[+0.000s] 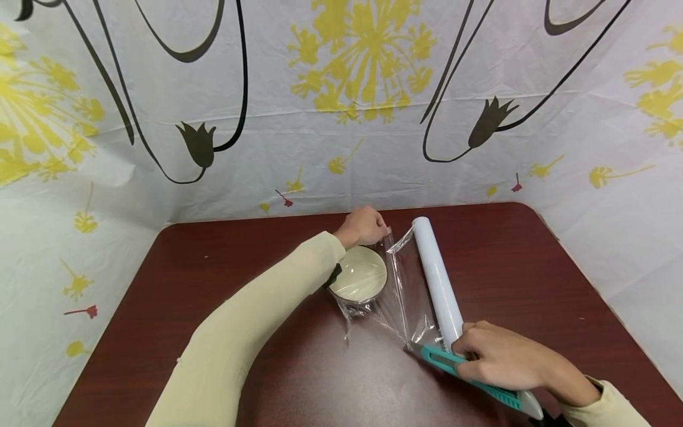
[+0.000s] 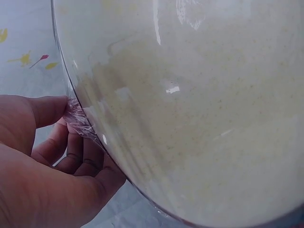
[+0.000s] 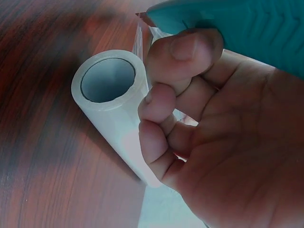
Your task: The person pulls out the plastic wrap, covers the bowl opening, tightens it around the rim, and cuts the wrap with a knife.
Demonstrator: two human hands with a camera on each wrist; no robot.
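My left hand (image 1: pixel 365 226) pinches the far edge of a sheet of clear plastic wrap (image 1: pixel 397 290), just beyond a round bowl (image 1: pixel 358 274). The wrap lies over the bowl, whose contents look pale cream, and runs across to a white roll (image 1: pixel 439 276). In the left wrist view, thumb and fingers hold bunched film (image 2: pixel 80 116) beside the bowl's rim. My right hand (image 1: pixel 507 356) grips a teal utility knife (image 1: pixel 440 359) by the roll's near end. The knife's tip touches the near edge of the stretched wrap. The roll's open core (image 3: pixel 108 80) shows in the right wrist view.
A dark reddish-brown table (image 1: pixel 299 379) carries everything. Behind it and at both sides hangs a white sheet (image 1: pixel 299 136) with yellow and dark flower prints. Loose wrap ends (image 1: pixel 348 323) hang at the bowl's near side.
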